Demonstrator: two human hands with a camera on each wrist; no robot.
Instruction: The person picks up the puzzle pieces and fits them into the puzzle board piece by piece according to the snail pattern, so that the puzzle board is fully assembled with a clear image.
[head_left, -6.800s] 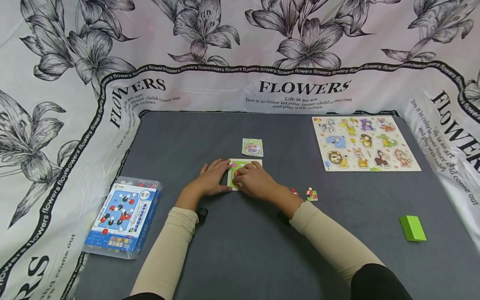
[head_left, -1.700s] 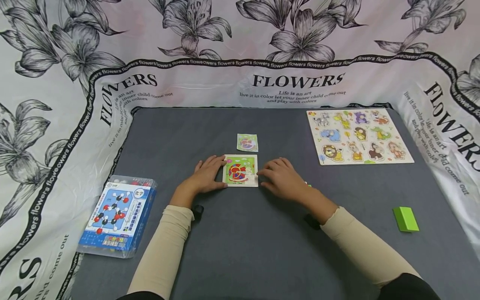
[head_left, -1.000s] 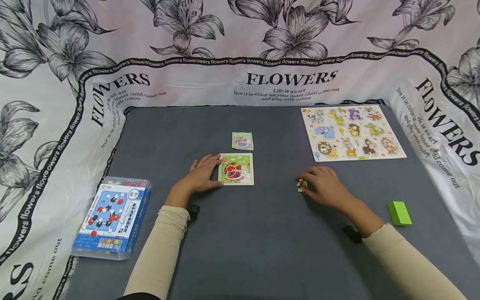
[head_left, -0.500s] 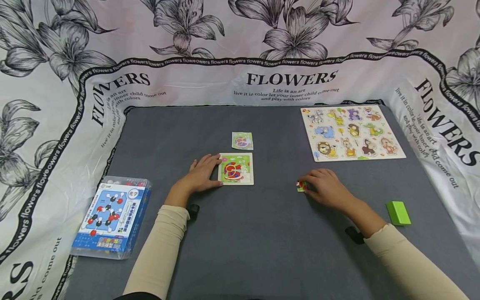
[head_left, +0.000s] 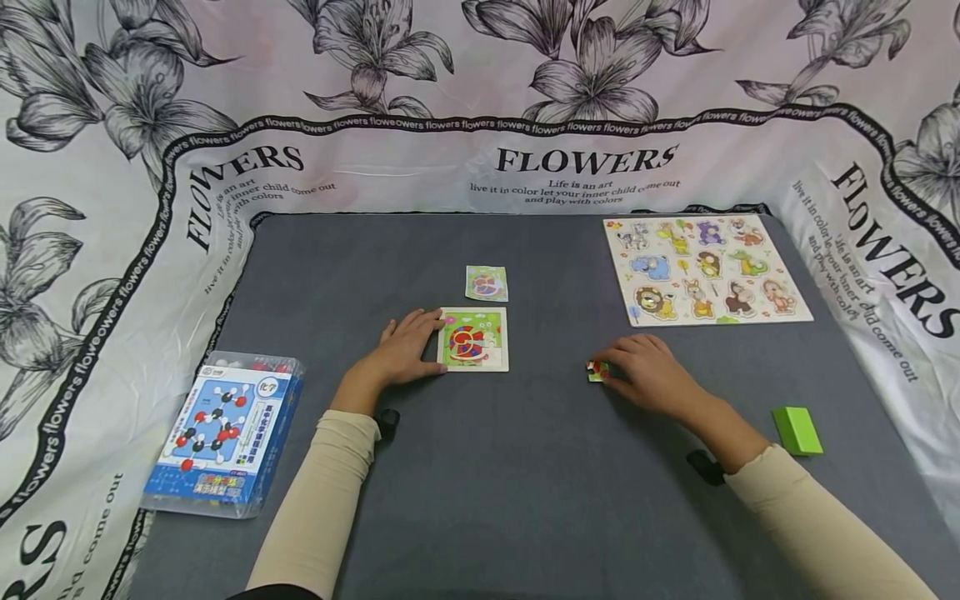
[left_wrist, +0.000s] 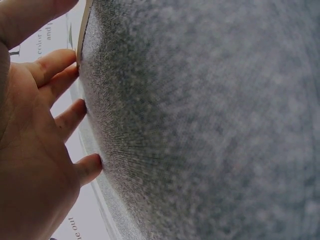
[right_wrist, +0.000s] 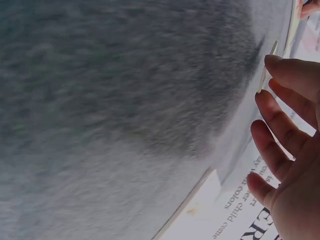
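Observation:
In the head view a small square jigsaw puzzle [head_left: 492,361] in a pale frame shows a red and purple picture on green. My left hand [head_left: 405,350] rests along its left side, thumb by the lower corner and forefinger by the upper one, fingers loosely spread. Off to the right, my right hand [head_left: 651,372] pinches a small red and green puzzle piece [head_left: 595,372] by its edge. Seen edge-on in the right wrist view, the puzzle piece [right_wrist: 274,48] sits between thumb and fingertips. Behind the jigsaw lies a small picture card [head_left: 486,284] with a similar design.
An animal puzzle board [head_left: 705,315] lies at the back right. A green block [head_left: 798,431] stands to the right of my right wrist. On the left is a plastic box with a blue molecule-model cover [head_left: 225,433]. Flower-printed cloth [head_left: 420,183] borders the dark grey tabletop [head_left: 480,500].
My right hand has gone from the jigsaw out to the right and gripped a loose piece, which has lately shifted slightly left. My left hand stays beside the jigsaw.

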